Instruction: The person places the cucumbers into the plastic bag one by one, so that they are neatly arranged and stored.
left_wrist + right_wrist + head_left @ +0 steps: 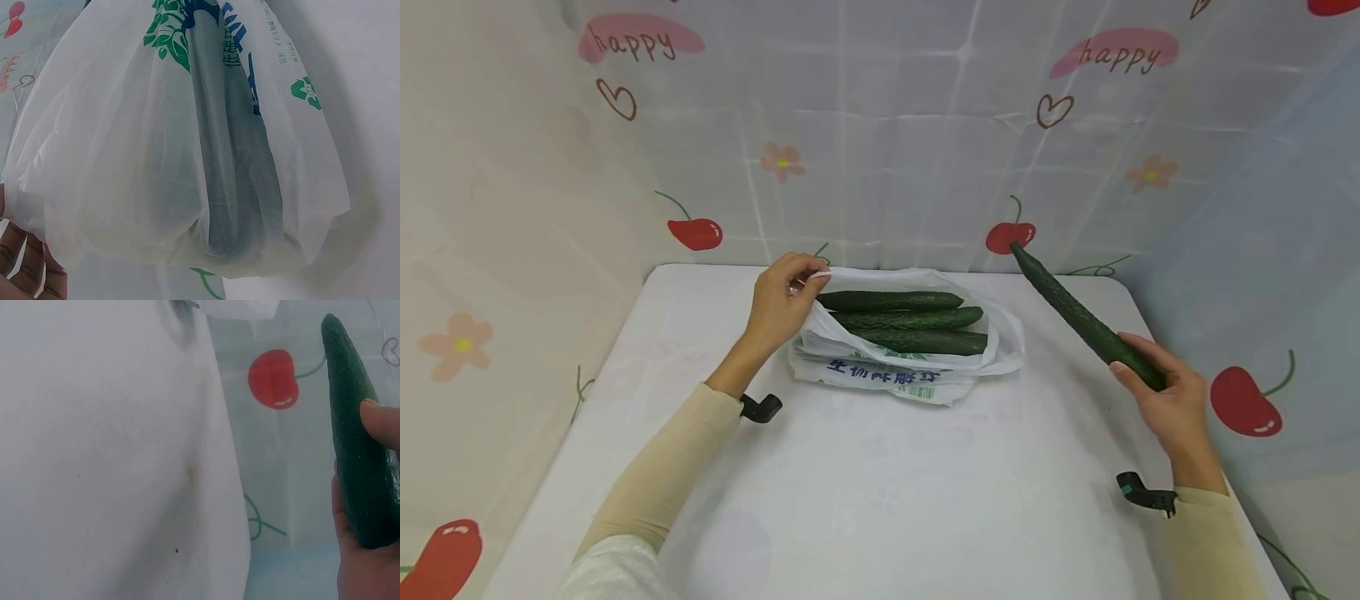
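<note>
My left hand (781,302) pinches the rim of a white plastic bag (880,371) at its left end. Inside the bag's open mouth lie several dark green cucumbers (910,320), side by side. Over the table's right part, my right hand (1172,396) grips another cucumber (1078,317) near its lower end; the far end slants up and to the left. In the right wrist view, the thumb (381,424) lies along this cucumber (356,431). The left wrist view shows the bag (125,156) with cucumber shapes through the plastic, and fingers (25,262) at its lower left.
The white table (880,492) reaches to the printed curtain (895,150) at the back. More curtain hangs along the left and right sides. A black wrist camera (762,408) sits on the left wrist, and another camera (1146,493) on the right.
</note>
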The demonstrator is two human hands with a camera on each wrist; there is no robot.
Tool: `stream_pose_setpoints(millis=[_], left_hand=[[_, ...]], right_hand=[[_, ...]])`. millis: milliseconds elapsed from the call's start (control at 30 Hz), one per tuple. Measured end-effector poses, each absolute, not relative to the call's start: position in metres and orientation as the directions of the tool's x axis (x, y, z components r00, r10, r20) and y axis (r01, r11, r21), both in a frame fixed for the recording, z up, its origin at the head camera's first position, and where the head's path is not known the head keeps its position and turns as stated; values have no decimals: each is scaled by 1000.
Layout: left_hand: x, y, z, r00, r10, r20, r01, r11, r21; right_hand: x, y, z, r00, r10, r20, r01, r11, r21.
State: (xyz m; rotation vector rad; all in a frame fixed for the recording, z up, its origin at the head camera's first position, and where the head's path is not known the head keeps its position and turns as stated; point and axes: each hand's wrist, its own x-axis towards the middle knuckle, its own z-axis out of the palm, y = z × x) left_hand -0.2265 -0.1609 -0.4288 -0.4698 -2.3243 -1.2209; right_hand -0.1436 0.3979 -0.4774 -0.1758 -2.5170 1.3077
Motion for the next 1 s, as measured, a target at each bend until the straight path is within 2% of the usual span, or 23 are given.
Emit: stream_pose_setpoints(millis=[300,700,1000], left_hand=[[-227,-161,-429,-837,80,541,491,547,678],[-228,-161,-433,-838,83,539,491,545,680],[-228,-161,-433,-838,81,539,490,547,679]], right_hand=[[-146,380,-474,-954,116,276,-161,580,-799],[-151,351,-470,-951,-88,296,-296,531,-794],[-161,334,-469,-948,-173,265,-317,524,-790]])
